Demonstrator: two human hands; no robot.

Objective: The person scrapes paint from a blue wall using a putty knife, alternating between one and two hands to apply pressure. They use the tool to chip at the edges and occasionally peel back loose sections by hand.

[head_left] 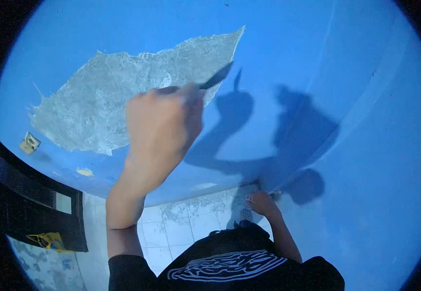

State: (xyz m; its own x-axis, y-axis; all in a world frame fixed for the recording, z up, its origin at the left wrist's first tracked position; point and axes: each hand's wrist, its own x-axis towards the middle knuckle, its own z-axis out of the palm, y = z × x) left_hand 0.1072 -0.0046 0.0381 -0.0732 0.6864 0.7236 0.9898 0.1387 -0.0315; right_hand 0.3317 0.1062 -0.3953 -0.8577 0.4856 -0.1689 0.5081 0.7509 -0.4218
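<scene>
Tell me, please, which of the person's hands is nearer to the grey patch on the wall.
Left. The left hand, gripping a dark-bladed tool, is raised in front of the grey patch; the right hand is lower, off to its right.

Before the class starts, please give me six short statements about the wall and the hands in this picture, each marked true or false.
1. The left hand holds a dark-bladed tool. True.
2. The wall around the grey patch is red. False: it is blue.
3. The right hand appears higher in the picture than the left hand. False: it appears lower.
4. Shadows fall on the wall to the right of the grey patch. True.
5. The small beige fitting sits to the right of the grey patch. False: it sits below the patch's left end.
6. Pale floor tiles show below the wall. True.
</scene>
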